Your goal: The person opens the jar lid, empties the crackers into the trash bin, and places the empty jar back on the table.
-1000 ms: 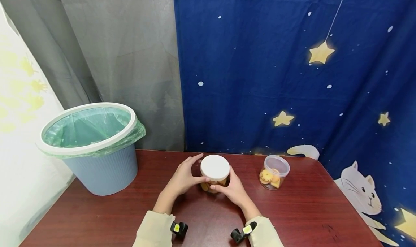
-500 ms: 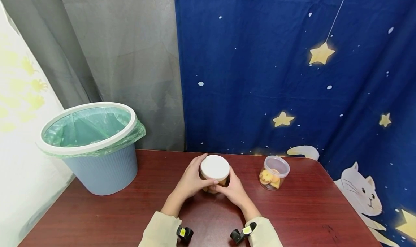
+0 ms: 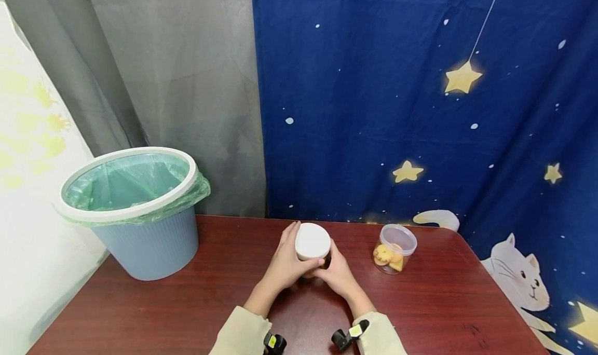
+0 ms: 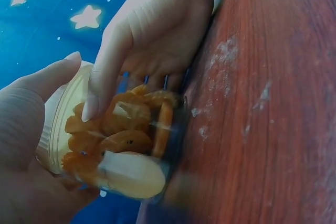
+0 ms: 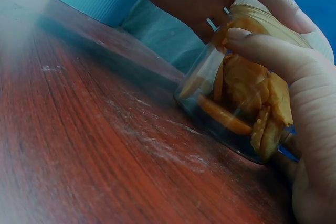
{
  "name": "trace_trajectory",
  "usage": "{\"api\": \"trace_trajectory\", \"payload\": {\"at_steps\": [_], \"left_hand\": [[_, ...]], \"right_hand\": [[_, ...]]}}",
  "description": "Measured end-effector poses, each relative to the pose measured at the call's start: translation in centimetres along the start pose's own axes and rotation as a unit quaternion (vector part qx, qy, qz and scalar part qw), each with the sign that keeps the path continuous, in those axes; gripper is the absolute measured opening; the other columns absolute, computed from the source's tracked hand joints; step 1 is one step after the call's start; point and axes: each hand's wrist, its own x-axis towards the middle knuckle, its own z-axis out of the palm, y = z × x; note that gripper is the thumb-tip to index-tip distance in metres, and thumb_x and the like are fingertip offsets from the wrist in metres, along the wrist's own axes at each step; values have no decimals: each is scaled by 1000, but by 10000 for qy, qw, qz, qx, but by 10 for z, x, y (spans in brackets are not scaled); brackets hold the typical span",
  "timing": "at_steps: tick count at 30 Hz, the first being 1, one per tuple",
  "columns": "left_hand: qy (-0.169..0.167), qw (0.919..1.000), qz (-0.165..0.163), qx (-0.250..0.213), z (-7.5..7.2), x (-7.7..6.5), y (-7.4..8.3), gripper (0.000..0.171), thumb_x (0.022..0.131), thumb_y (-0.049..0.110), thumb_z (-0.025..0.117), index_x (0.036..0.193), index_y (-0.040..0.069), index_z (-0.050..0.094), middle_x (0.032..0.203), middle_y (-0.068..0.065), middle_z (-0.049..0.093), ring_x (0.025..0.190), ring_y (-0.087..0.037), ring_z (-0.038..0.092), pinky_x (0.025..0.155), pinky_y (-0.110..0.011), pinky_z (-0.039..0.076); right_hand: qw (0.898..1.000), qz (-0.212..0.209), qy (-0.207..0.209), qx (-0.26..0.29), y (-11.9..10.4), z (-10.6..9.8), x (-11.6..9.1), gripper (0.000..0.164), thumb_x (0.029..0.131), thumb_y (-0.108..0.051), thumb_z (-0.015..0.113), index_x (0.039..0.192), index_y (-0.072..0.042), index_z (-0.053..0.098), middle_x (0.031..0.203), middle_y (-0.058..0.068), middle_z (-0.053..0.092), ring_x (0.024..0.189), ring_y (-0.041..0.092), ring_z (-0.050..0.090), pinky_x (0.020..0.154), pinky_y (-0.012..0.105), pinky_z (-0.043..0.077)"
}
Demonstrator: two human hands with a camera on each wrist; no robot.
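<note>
A clear plastic jar (image 4: 126, 124) of cookies stands on the table in front of me, capped by a ribbed white lid (image 3: 312, 240). My left hand (image 3: 286, 261) curves round the lid's left side, its thumb across the front edge. Lower down, my right hand (image 3: 337, 272) grips the jar's body from the right, thumb on the front wall and fingers behind. In the right wrist view, cookies (image 5: 244, 87) press against the jar's wall, and the right thumb (image 5: 262, 48) lies just below the lid.
At right stands a second clear jar (image 3: 405, 241), lidless, with several cookies (image 3: 389, 255) inside. A blue bin (image 3: 149, 246) with a white rim and green liner stands on the left of the dark red table (image 3: 210, 303). Grey and starry blue curtains (image 3: 345, 111) hang behind.
My left hand has moved right and wrapped further round the lid, its thumb now across the front. The lid has shifted slightly right. My right hand has stayed nearly still.
</note>
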Motion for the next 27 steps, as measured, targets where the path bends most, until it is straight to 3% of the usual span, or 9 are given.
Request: {"api": "trace_trajectory", "payload": {"at_steps": [12, 16, 20, 24, 27], "left_hand": [[-431, 9989, 47, 178, -23, 2, 4, 101, 77, 44, 87, 156, 4, 36, 155, -19, 43, 138, -34, 50, 111, -56, 43], [-518, 9982, 84, 290, -31, 2, 1, 96, 78, 42, 87, 153, 3, 42, 153, -18, 48, 138, -35, 50, 112, -56, 43], [-567, 9977, 122, 352, -42, 3, 1, 85, 79, 38, 87, 148, 4, 50, 146, -17, 55, 134, -34, 54, 110, -57, 44], [-545, 9973, 80, 492, -53, 4, 2, 70, 79, 33, 87, 139, 7, 61, 137, -15, 63, 130, -32, 58, 108, -56, 46], [-509, 9971, -11, 563, -60, 5, 3, 59, 79, 28, 87, 131, 8, 68, 132, -12, 68, 128, -31, 60, 107, -54, 47]], "right_hand": [[9998, 122, -28, 145, -1, 0, 0, 91, 75, -26, 89, 151, -16, 40, 144, 6, 58, 132, 20, 52, 114, 43, 39], [9993, 173, -69, 336, -2, 0, -1, 91, 75, -24, 89, 152, -18, 39, 145, 4, 57, 132, 19, 52, 112, 38, 41], [9990, 110, -18, 434, -3, 1, -1, 92, 75, -19, 90, 152, -17, 40, 145, 4, 57, 131, 19, 52, 109, 33, 43], [9992, 128, 26, 366, -13, 0, -2, 92, 74, -13, 90, 151, -10, 40, 143, 9, 58, 131, 24, 53, 110, 38, 43], [9992, 126, 3, 388, -18, -2, -3, 93, 74, -14, 90, 151, -10, 40, 144, 9, 58, 132, 23, 53, 111, 42, 42]]}}
